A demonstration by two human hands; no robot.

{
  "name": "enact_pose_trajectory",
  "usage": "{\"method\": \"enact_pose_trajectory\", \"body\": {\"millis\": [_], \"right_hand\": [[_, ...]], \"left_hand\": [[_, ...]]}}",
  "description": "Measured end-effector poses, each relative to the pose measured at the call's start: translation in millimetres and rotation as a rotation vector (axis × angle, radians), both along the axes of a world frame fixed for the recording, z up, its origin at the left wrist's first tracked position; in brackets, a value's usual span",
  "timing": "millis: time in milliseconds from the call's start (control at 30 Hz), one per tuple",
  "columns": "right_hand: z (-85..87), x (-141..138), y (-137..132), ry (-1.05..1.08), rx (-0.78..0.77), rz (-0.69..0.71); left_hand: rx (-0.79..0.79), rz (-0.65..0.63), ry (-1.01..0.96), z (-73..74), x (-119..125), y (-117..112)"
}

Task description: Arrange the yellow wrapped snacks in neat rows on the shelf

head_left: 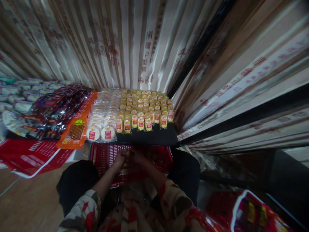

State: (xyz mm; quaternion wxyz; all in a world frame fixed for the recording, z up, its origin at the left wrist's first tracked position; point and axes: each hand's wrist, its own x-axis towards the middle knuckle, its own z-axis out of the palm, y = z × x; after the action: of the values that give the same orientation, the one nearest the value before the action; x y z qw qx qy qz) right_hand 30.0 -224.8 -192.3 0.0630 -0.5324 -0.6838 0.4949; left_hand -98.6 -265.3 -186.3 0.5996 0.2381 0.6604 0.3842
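At the bench's left end, white packets [16, 96] lie beside a heap of dark glossy packets [51, 108]; an orange packet [72, 133] overhangs the front edge, perhaps so its label shows. Next, white round packs [107, 133] stand in lined-up rows, then yellow packs [141, 122], probably grouped by kind. The bench [154, 138] shows dark along its front edge towards the right corner.

Below that edge, the red basket [98, 158] sits between the knees, likely to keep it within reach of both hands. Over it, the left hand [120, 157] and right hand [137, 157] meet at a small yellowish item [127, 155]; whether the fingers pinch it or merely curl round it, I cannot tell.

The basket's contents are lost in shadow and behind the forearms; red bags [251, 212] are cut off at lower right.
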Motion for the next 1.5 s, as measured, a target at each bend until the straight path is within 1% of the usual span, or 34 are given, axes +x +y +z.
{"method": "enact_pose_trajectory", "body": {"millis": [100, 233, 433, 533, 667, 800, 867, 967, 1067, 1200, 1333, 1400, 1500], "right_hand": [[10.2, 2, -2, 0.014, -0.001, -0.047], [22.2, 4, -6, 0.093, -0.019, -0.104], [31.0, 5, -12, 0.262, -0.087, -0.198], [36.0, 5, -14, 0.321, -0.123, -0.242], [45.9, 11, -15, 0.352, -0.153, -0.274], [53.8, 20, -17, 0.350, -0.145, -0.300], [55.5, 23, -19, 0.350, -0.126, -0.327], [57.3, 27, -22, 0.356, -0.098, -0.367], [60.8, 31, -24, 0.369, -0.083, -0.391], [67.5, 40, -24, 0.393, -0.070, -0.402], [75.5, 50, -23, 0.361, -0.004, -0.354], [82.3, 55, -21, 0.328, 0.055, -0.324], [98.9, 63, -18, 0.291, 0.142, -0.314]], "left_hand": [[0.027, 0.023, -0.031, 11.2, 2, -1], [0.050, 0.034, -0.059, 24.0, 3, -3], [0.061, 0.025, -0.084, 38.6, 2, -8], [0.048, 0.029, -0.163, 45.9, 3, -11], [0.022, 0.151, -0.301, 57.2, 5, -16], [0.022, 0.265, -0.374, 67.0, 7, -20], [0.041, 0.295, -0.391, 70.5, 11, -22], [0.056, 0.308, -0.406, 73.6, 16, -24], [0.047, 0.287, -0.404, 74.3, 20, -25], [0.077, 0.207, -0.336, 73.1, 22, -30], [0.116, 0.108, -0.226, 73.3, 23, -37], [0.142, 0.048, -0.197, 74.7, 26, -38], [0.206, -0.028, -0.190, 78.2, 36, -33]]}}
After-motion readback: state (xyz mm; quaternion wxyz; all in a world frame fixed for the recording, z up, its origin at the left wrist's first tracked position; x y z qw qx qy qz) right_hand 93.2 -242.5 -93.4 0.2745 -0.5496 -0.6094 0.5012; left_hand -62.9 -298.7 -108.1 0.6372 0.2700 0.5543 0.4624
